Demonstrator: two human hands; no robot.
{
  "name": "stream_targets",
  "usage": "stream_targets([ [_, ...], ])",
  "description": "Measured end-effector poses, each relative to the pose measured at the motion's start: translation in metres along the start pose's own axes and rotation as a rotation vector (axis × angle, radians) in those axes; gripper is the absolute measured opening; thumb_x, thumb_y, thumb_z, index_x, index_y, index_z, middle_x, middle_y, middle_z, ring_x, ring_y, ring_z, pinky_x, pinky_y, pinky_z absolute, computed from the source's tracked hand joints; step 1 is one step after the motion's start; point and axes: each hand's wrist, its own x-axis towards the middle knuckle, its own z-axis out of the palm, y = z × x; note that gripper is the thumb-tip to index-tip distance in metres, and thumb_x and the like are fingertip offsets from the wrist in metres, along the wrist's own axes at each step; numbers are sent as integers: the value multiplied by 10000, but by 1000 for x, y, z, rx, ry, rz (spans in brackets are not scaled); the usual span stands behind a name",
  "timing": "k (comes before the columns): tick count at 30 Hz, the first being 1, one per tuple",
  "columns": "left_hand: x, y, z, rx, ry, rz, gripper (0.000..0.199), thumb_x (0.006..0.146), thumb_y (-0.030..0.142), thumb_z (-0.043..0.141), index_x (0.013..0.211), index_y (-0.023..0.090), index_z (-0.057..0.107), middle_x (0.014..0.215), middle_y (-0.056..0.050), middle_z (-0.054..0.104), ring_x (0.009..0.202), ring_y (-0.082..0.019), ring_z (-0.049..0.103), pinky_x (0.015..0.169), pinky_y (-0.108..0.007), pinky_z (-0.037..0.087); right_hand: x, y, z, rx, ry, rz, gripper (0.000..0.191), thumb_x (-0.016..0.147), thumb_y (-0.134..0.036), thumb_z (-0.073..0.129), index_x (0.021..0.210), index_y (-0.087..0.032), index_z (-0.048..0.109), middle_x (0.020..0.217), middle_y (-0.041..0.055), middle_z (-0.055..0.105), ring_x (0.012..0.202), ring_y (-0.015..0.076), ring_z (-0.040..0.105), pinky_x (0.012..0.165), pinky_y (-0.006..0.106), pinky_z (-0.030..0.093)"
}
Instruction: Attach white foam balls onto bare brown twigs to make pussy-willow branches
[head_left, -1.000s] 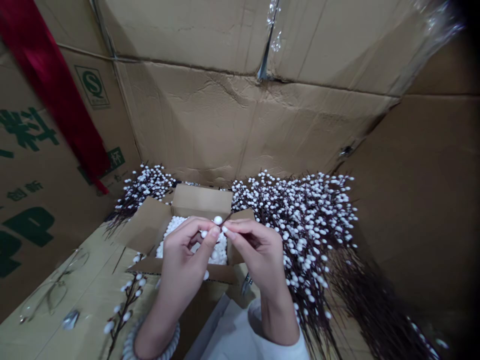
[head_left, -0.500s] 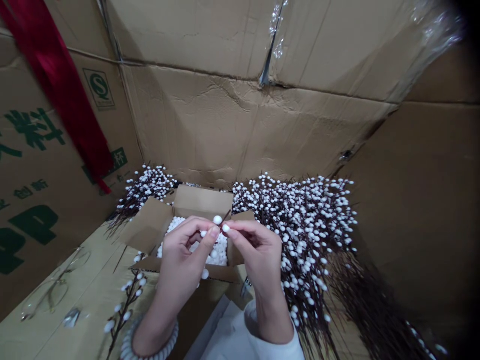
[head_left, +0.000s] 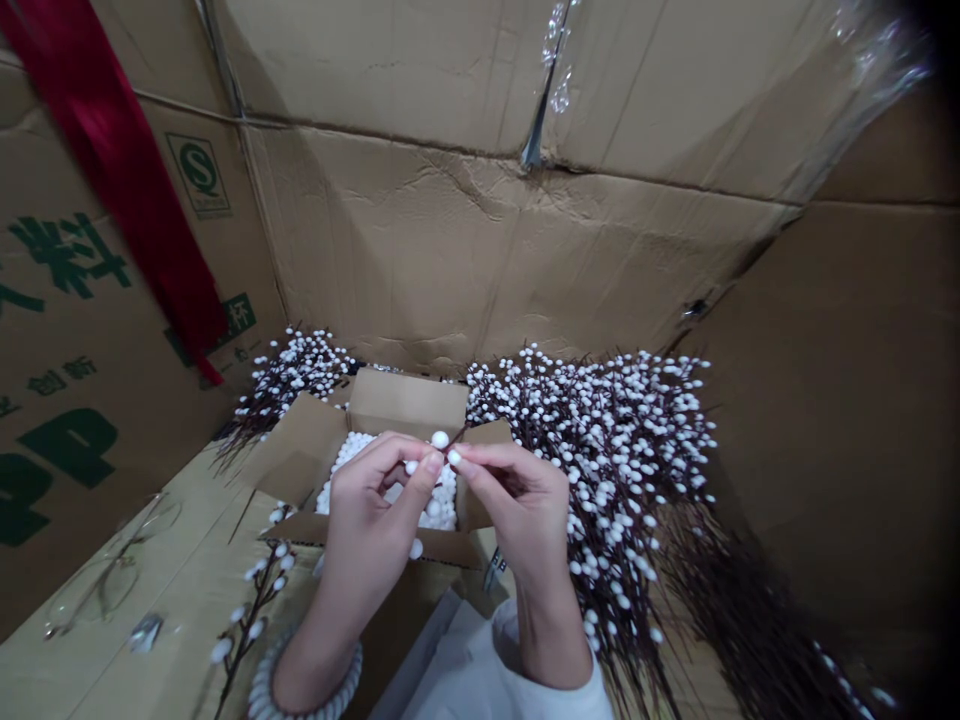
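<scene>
Between the fingertips of my left hand (head_left: 384, 500) is a thin dark twig (head_left: 457, 436) with white berries on it. My right hand (head_left: 521, 500) pinches a small white berry (head_left: 454, 457) against that twig, close to the left fingertips. Another white berry (head_left: 440, 439) stands just above the left thumb. Both hands are over an open cardboard box (head_left: 409, 400) filled with loose white berries (head_left: 444, 503). Most of the twig's length is hidden behind my left hand.
A large pile of finished berry branches (head_left: 600, 430) lies right of the box, with bare dark stems (head_left: 750, 620) beyond. A smaller bunch (head_left: 296, 370) is at back left. One branch (head_left: 251, 610), glasses (head_left: 97, 590) and a red ribbon (head_left: 135, 190) are on the left. Cardboard walls (head_left: 420, 240) enclose the table.
Both hands have shifted very slightly right in the view, still pinching the twig and the white berry. Otherwise the scene looks the same.
</scene>
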Motion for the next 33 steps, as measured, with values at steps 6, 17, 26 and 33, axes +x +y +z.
stream_targets([
  [6,0,-2,1,7,-1,1,140,840,232,620,717,194,675,664,14,615,620,-139,565,562,-245,426,0,1,0,-38,-4,-8,152,715,-120,737,739,-261,789,731,5,794,661,176,747,607,258,619],
  [17,-1,-4,1,20,6,10,144,842,234,622,713,195,674,666,8,624,640,-152,581,580,-255,430,0,1,-1,-57,-22,-29,177,718,-104,740,751,-272,788,741,-4,795,667,168,748,623,248,614],
  [26,-1,-4,2,16,-14,7,136,838,235,628,716,191,670,681,-1,630,639,-152,583,570,-254,438,1,0,-4,-83,-60,-35,167,739,-111,728,755,-266,786,756,0,797,682,166,749,631,243,605],
  [33,0,-5,1,-2,-54,-9,150,838,247,616,715,184,675,718,-29,653,643,-163,590,546,-258,448,2,1,-8,-104,-93,-28,125,749,-144,727,759,-254,786,769,16,798,691,180,749,647,271,614],
])
